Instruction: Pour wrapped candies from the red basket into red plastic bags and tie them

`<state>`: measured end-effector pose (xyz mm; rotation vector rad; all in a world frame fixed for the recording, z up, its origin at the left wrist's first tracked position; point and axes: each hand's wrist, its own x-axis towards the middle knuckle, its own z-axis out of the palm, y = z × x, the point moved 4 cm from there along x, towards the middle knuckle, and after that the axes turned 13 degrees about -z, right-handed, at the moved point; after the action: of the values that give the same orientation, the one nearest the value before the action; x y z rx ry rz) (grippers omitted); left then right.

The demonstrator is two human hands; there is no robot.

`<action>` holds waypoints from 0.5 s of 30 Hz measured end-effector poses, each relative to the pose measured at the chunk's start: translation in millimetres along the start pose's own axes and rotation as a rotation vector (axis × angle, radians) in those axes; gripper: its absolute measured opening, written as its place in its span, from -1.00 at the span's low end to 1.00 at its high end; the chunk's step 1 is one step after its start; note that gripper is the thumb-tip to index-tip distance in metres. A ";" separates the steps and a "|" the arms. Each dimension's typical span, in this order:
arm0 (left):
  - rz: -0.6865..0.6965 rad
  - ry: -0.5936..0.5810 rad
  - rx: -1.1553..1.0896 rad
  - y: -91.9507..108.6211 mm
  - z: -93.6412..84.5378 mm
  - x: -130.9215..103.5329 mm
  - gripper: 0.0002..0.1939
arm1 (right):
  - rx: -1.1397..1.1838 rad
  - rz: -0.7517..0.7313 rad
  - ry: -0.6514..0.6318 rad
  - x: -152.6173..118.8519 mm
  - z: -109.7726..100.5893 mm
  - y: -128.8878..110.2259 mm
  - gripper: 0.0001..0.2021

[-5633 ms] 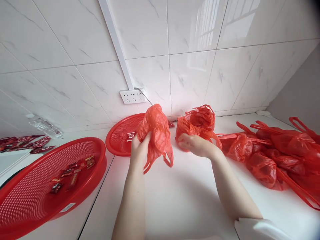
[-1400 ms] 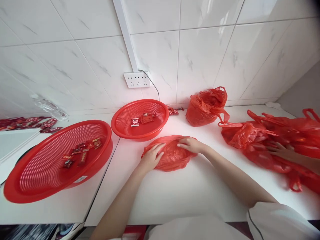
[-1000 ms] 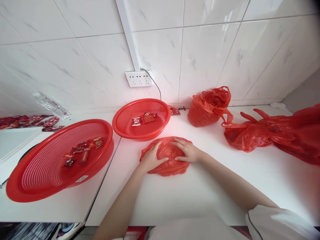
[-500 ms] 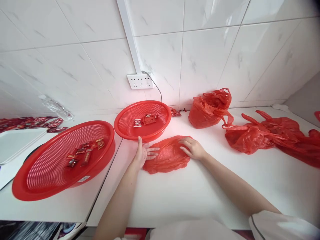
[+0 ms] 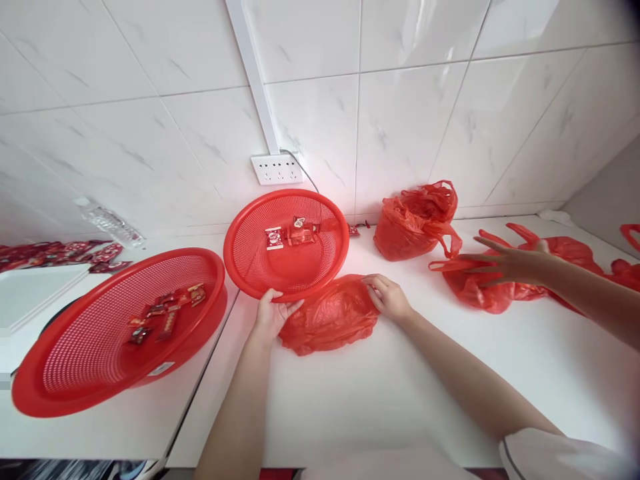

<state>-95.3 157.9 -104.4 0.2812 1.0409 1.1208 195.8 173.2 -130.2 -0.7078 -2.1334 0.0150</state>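
Observation:
My left hand (image 5: 271, 316) grips the near rim of a red perforated plastic basket (image 5: 235, 260), thumb on top and fingers beneath. The basket tilts toward me, its far side raised, with several wrapped snacks (image 5: 300, 235) inside. Just in front of it, a red plastic bag (image 5: 333, 320) lies spread on the white table, its top edge partly under the basket. My right hand (image 5: 391, 297) is closed on the bag's right edge, fingers curled over the film; the fingertips are partly hidden.
A larger red basket (image 5: 45, 400) with several wrapped snacks stands at left. A clear bottle (image 5: 113, 223) lies behind it. An upright red bag (image 5: 407, 230) stands near the wall. At right, another person's hand (image 5: 510, 263) reaches over tied red bags (image 5: 487, 293).
My left hand has moved from the bag to the basket rim, and the basket has tilted toward me. Another person's hand has come in from the right over the tied bags.

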 end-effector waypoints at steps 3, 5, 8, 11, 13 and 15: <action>0.031 -0.011 0.029 -11.7 -4.4 4.1 -0.79 | 0.018 0.037 -0.007 -0.3 -0.2 2.4 -0.75; 0.030 -0.028 0.048 -19.4 -2.8 8.0 -0.79 | 0.029 0.058 -0.016 -0.3 -0.4 3.4 -0.74; 0.022 -0.046 0.057 -27.1 1.5 13.1 -0.77 | 0.040 0.075 -0.030 -0.5 -0.3 3.7 -0.73; 0.008 -0.063 0.065 -30.5 3.3 15.2 -0.72 | 0.039 0.079 -0.029 -0.7 -0.8 3.1 -0.72; -0.006 -0.083 0.076 -31.8 3.1 15.2 -0.70 | 0.030 0.079 -0.017 1.3 -2.3 1.9 -0.71; -0.028 -0.108 0.091 -33.3 3.0 15.1 -0.69 | -0.006 0.048 -0.025 8.1 -3.6 -2.1 -0.72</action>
<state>-72.1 156.3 -132.7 0.3945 0.9990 1.0233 193.7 174.6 -121.5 -0.7663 -2.1406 0.0432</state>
